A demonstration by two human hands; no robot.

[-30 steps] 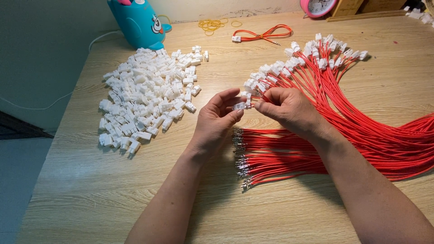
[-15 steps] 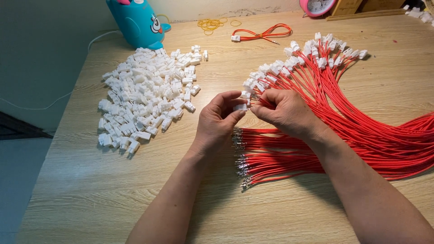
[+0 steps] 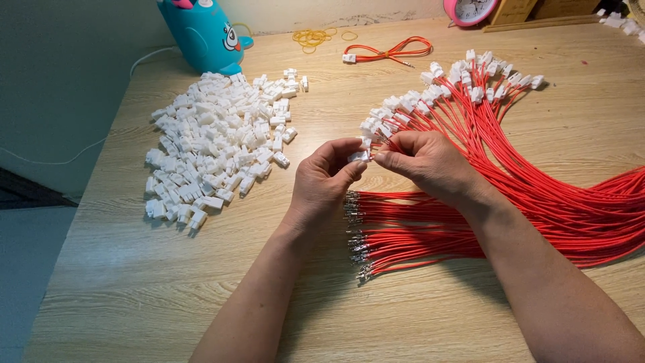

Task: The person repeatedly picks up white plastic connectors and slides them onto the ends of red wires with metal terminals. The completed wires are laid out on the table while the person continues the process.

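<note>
Above red wires (image 3: pixel 537 195) | both hands pinch small white connector (image 3: pixel 358 156) | wire-end apparently inserted

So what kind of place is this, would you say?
Probably a home bench for hand assembly: a pale wooden tabletop carries a heap of small white plastic connector housings and bundles of red insulated wires, with a blue toy-like gadget behind.

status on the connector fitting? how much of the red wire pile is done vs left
Done: a fan of red wires with white connectors fitted lies at the far side. In hand: the left hand pinches a white connector while the right hand feeds a wire end into it. Left: a bundle of bare-terminal red wires near the wrists, plus a big heap of loose white connectors. Exact share is hard to count.
</note>
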